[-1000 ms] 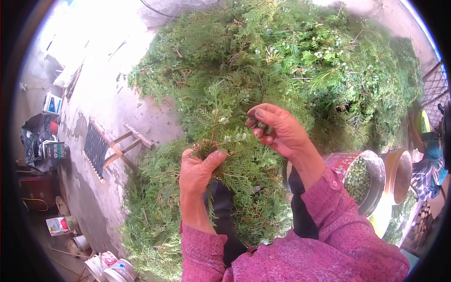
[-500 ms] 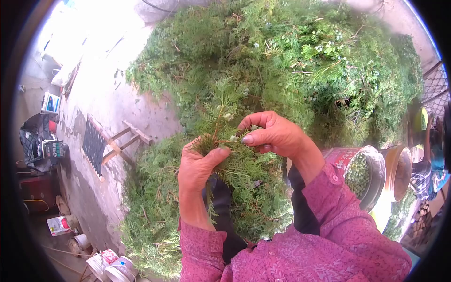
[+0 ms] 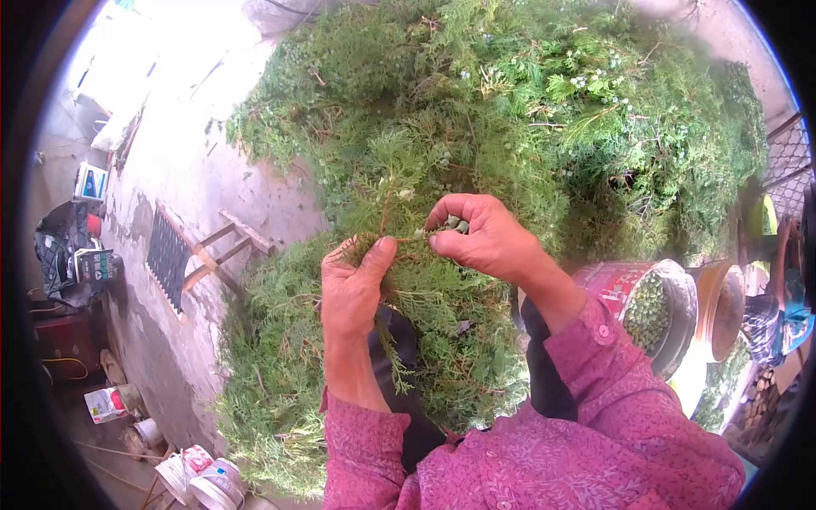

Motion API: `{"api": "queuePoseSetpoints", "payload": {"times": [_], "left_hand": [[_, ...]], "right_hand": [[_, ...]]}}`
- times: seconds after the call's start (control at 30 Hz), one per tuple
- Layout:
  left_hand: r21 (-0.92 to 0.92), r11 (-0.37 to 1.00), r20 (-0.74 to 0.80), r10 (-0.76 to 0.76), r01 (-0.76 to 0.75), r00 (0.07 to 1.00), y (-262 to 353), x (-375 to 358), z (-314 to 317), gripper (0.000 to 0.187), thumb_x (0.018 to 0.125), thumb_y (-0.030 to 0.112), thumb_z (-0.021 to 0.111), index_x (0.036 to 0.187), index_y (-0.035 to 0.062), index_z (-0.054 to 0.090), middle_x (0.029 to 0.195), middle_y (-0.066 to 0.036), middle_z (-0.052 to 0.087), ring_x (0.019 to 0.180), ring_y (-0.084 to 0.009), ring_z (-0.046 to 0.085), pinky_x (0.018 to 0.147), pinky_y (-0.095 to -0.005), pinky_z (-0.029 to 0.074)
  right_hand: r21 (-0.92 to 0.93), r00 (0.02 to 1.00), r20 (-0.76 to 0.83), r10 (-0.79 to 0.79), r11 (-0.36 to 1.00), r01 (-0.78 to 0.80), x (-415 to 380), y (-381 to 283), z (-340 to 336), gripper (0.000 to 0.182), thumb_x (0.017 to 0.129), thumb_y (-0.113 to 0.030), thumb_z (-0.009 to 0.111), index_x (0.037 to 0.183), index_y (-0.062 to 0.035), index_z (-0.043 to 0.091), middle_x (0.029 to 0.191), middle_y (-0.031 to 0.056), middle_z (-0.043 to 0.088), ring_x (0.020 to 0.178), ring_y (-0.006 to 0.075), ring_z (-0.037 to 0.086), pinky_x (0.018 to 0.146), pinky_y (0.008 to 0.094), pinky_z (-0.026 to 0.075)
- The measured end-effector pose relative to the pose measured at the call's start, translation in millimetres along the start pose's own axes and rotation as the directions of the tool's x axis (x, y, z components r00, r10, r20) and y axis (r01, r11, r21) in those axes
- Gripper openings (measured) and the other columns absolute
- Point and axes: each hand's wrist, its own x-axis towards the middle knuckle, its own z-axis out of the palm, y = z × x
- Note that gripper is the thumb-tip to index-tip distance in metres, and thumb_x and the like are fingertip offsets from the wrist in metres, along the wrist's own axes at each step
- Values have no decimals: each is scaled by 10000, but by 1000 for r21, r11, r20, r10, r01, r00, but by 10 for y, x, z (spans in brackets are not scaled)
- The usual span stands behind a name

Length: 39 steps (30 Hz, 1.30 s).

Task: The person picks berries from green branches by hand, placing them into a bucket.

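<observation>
My left hand (image 3: pixel 350 285) is closed around a leafy cypress-like sprig (image 3: pixel 388 200), its thumb pressed over the stem. The sprig's feathery green tips point away from me, and a pale green cone (image 3: pixel 405 195) shows on it. My right hand (image 3: pixel 489 240) is just to the right, thumb and index finger pinched at the end of a thin side twig (image 3: pixel 408 240). Several small green cones (image 3: pixel 457 223) sit in its curled fingers. Below both hands lie more green branches (image 3: pixel 472 357), between my legs.
A large heap of green branches (image 3: pixel 510 110) spreads ahead. On the right stand a red-and-white bucket (image 3: pixel 605 285) holding green cones (image 3: pixel 648 313) and a tan bucket (image 3: pixel 721 310). A wooden-framed stool (image 3: pixel 200 259) lies on the concrete floor to the left; white buckets (image 3: pixel 217 489) stand at lower left.
My left thumb has shifted up and left along the sprig. My right hand has turned slightly and moved a little left, and the cones in its fingers now show more clearly.
</observation>
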Motion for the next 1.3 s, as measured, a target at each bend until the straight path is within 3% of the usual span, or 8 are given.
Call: {"api": "queuePoseSetpoints", "payload": {"times": [0.17,0.27,0.33,0.37,0.87,1.0,1.1,1.3], "left_hand": [[27,993,-119,121,-118,986,-225,16,144,139,775,164,672,817,41,622,686,2,599,516,-61,519,425,-188,391],[37,997,-15,74,-73,997,-106,4,4,119,796,117,650,855,16,629,765,14,605,654,-45,516,579,-186,417],[-5,993,-27,120,-120,992,-121,13,25,102,800,114,647,840,22,630,756,26,592,646,-39,497,570,-188,404],[-45,985,-40,163,-165,986,-128,18,28,87,804,111,643,825,28,632,747,39,580,638,-33,477,561,-189,391],[-8,984,-69,176,-177,982,-139,17,10,75,812,44,612,880,12,618,815,-6,615,702,-54,541,622,-182,437],[20,987,-62,161,-160,985,-108,-5,2,80,815,63,614,875,9,616,805,-4,613,681,-54,534,598,-184,430],[-14,987,-132,154,-157,979,-49,-12,18,93,822,87,613,865,5,615,778,11,599,652,-44,512,569,-177,405],[89,980,-106,187,-178,977,-140,25,52,130,826,122,617,866,-1,620,723,39,573,608,-21,465,517,-166,360]], "right_hand": [[-330,934,-282,-220,936,121,39,6,-37,131,717,-115,568,804,-19,579,538,-49,492,420,45,377,394,218,307],[88,951,-308,17,996,11,121,-3,-281,114,747,-98,558,836,-28,566,598,-4,528,441,58,414,389,203,318],[747,993,0,115,660,-76,108,-47,-420,119,780,-66,550,893,-31,534,727,50,556,507,59,462,412,170,362],[797,992,13,123,598,-85,100,-59,-411,113,799,-77,533,904,-38,518,771,76,556,519,74,477,391,168,368],[236,973,142,183,948,-213,45,-85,-196,209,766,-195,673,883,-38,602,585,-38,500,472,21,421,411,170,306],[238,993,-30,117,965,-106,86,-61,-207,133,789,-113,617,886,-28,585,590,-32,512,466,20,424,390,158,330],[761,995,-90,37,647,45,167,-8,-493,160,789,-38,535,945,-29,569,764,59,602,499,54,501,367,156,363],[599,1000,27,15,800,-28,23,-164,-200,159,798,-111,597,934,-30,585,765,27,583,538,53,513,406,156,362]]}}
